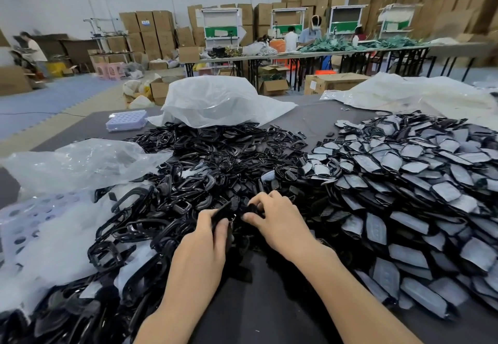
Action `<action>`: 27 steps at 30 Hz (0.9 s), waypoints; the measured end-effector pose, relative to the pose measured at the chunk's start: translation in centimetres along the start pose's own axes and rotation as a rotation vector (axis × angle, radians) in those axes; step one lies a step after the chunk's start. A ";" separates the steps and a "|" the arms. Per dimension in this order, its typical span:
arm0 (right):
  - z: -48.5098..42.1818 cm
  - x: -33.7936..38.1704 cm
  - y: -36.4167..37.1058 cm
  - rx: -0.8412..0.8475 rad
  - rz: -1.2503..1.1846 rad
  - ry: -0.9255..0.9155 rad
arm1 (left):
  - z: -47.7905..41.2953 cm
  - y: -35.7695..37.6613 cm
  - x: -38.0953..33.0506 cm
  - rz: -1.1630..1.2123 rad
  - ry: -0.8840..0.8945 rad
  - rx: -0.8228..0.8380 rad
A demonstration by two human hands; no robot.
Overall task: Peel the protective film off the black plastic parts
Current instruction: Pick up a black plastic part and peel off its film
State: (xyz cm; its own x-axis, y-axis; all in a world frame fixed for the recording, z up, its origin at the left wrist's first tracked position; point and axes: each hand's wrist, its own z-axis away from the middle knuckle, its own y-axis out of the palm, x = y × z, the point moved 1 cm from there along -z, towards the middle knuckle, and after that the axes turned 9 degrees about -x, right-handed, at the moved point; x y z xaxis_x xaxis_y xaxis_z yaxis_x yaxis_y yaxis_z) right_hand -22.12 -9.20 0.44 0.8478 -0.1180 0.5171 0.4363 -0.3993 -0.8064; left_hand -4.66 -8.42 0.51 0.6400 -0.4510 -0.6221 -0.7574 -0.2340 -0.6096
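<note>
- Head view: your left hand [207, 236] sits just below the frame's middle, fingers and thumb curled round a flat black part [222, 214], which it holds tilted above the heap.
- Your right hand [272, 218] is just beside it at 3 o'clock, fingers curled, with thumb and fingertips pinching at the right end of the same dark piece.
- Whether any film is caught between those fingertips you cannot tell; everything there is black on black.
- From your hands, a pile of black frames [188, 160] spreads from 12 o'clock round to 8 o'clock, glossy loops tangled together.
- From 1 to 4 o'clock lies a broad heap of film-covered parts [404, 182], their grey faces overlapping like shingles.
- A white plastic bag [215, 101] stands crumpled at 12 o'clock behind the frames, and a clear bag [80, 163] lies at 10 o'clock, touching the frames' edge.
- A lilac perforated tray [126, 121] rests at 11 o'clock near the table's far edge.
- Bare dark table cover [256, 303] shows at 6 o'clock between your forearms.
- Far behind, at 12 o'clock, stacked cartons [151, 28] line the wall.
</note>
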 end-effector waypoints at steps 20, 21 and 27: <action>4.0 -2.1 -3.2 -0.291 -1.041 0.357 | -0.5 -0.1 -0.4 0.723 -0.320 0.116; 4.0 -2.0 -3.2 -0.286 -1.041 0.354 | -0.5 0.0 -0.4 0.726 -0.325 0.118; 3.9 -1.9 -3.1 -0.268 -1.048 0.348 | -0.5 0.4 -0.3 0.690 -0.311 0.073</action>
State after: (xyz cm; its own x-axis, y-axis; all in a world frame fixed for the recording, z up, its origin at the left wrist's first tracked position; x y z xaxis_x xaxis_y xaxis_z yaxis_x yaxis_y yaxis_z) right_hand -23.87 -4.23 0.82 -0.0448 0.1598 0.9861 0.7671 -0.6268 0.1365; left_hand -5.26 -8.76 0.69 0.0394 -0.2081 -0.9773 -0.9956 0.0755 -0.0562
